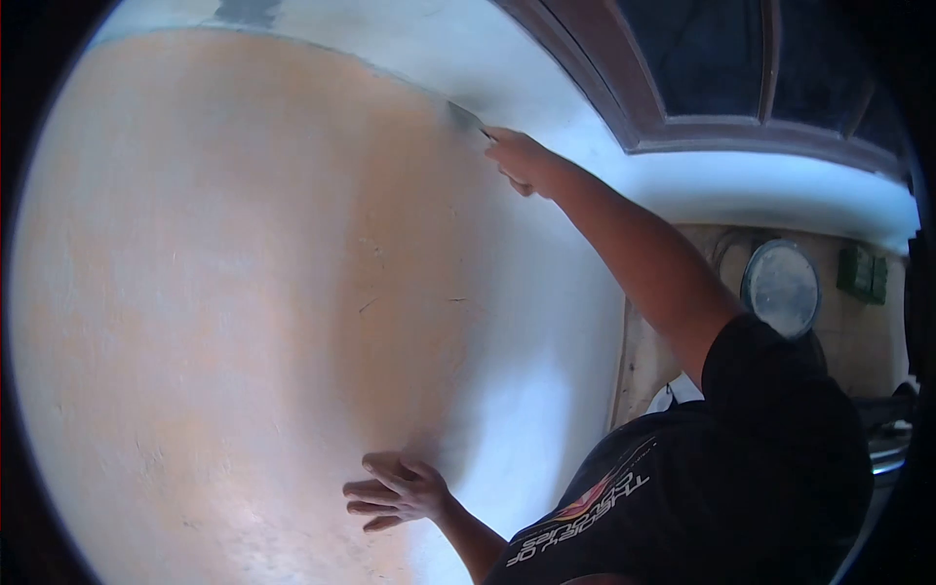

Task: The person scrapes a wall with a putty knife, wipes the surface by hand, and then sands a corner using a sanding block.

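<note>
My right hand point(522, 161) is stretched out far along the wall and is closed around the handle of a putty knife point(466, 117). Its grey blade lies against the wall where the peach-coloured surface point(224, 273) meets a white plastered band point(546, 78). My left hand point(395, 492) rests flat on the wall lower down, fingers spread, holding nothing. My black printed T-shirt point(721, 468) fills the lower right.
A dark brown arched window frame point(682, 136) runs above the white band. A round pale disc point(780, 288) and a green fitting point(863, 273) sit on the rough wall section at right. Small scratches mark the peach surface mid-wall.
</note>
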A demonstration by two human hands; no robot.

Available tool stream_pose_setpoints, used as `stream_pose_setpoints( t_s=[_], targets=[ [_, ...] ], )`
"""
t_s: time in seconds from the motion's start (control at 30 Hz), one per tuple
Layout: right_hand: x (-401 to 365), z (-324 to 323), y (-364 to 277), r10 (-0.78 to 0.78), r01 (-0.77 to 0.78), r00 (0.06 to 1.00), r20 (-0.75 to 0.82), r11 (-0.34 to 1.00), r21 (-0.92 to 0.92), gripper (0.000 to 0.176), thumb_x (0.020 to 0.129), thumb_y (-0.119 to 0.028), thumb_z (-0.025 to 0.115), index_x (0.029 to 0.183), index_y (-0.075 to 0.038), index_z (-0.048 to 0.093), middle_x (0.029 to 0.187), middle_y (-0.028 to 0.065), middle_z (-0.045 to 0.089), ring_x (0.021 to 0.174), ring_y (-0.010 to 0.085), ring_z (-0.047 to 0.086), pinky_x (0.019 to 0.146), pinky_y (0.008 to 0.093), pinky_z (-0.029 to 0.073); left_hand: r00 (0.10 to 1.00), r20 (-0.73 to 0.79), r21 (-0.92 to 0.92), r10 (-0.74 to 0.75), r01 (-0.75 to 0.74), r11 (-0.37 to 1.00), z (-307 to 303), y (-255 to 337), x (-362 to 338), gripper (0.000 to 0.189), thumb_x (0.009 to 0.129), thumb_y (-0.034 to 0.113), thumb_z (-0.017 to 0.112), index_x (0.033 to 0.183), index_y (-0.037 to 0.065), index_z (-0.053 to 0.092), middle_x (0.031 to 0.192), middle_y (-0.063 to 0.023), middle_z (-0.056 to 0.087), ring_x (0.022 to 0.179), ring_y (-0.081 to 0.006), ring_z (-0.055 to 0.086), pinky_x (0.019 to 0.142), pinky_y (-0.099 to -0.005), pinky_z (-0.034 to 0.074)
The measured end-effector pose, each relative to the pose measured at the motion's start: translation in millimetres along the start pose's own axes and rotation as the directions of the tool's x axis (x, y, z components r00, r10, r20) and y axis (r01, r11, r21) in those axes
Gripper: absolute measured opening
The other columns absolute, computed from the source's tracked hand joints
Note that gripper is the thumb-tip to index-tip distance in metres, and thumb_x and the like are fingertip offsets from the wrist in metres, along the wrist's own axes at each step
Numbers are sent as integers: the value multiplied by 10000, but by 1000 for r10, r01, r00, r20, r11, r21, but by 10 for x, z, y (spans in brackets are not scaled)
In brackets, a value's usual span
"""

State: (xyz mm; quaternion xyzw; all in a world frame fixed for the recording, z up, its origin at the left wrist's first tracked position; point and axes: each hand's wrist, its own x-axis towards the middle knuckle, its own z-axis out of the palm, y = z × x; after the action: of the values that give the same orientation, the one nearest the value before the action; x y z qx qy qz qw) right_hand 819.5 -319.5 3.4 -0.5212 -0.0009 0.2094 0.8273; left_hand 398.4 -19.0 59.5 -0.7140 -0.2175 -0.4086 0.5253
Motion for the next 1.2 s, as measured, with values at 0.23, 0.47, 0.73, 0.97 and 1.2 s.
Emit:
stream_pose_setpoints(
  t_s=[0.23, 0.47, 0.73, 0.97, 1.2],
  targets=[
    [-748, 72, 2435, 46, -30, 998, 45, 951, -308, 633, 999, -114, 486, 1587, -195, 266, 656, 15, 471, 456, 104, 430, 354, 296, 369, 998, 47, -146, -45, 51, 988, -212, 108, 110, 536, 970, 513, 474, 1430, 249, 548, 1550, -291, 347, 1483, -509, 187, 1134, -713, -51],
    [-1829, 342, 1675, 125, -71, 974, 189, 960, -270, 597, 1030, -93, 461, 1589, -150, 260, 631, -41, 405, 411, 59, 326, 344, 243, 307, 999, 41, -423, 4, 14, 906, -314, 99, 139, 444, 834, 405, 675, 1269, 318, 674, 1427, -134, 564, 1373, -397, 464, 1166, -652, 43],
    [-2565, 1411, 671, -595, 912, 312, 741, -33, -410, 471, 957, -99, 565, 1385, 89, 500, 1023, 187, 713, 885, 269, 715, 820, 367, 572, 985, 23, -673, -170, 141, 726, -437, -547, -552, 433, 858, 392, 678, 1290, 358, 660, 1534, -116, 463, 1436, -328, 406, 1168, -668, -2],
    [-3026, 2448, 646, -681, 947, 152, 716, -107, -304, 465, 906, -37, 640, 1341, 105, 557, 1090, 281, 695, 909, 351, 721, 843, 378, 553, 911, 6, -146, -412, 409, 901, -441, -1973, -1317, 828, 929, 747, 398, 1574, 240, 290, 1603, -327, 176, 1510, -493, 79, 1172, -680, -53],
    [-3380, 3376, -165, -745, 951, 231, 626, 36, -308, 503, 982, -82, 545, 1407, 165, 437, 1359, 350, 547, 1281, 343, 563, 1045, 367, 434, 899, -28, -162, -436, 427, 890, -403, -2050, -1432, 827, 928, 709, 440, 1567, 194, 340, 1603, -330, 186, 1516, -467, 123, 1188, -645, 1]
  ],
)
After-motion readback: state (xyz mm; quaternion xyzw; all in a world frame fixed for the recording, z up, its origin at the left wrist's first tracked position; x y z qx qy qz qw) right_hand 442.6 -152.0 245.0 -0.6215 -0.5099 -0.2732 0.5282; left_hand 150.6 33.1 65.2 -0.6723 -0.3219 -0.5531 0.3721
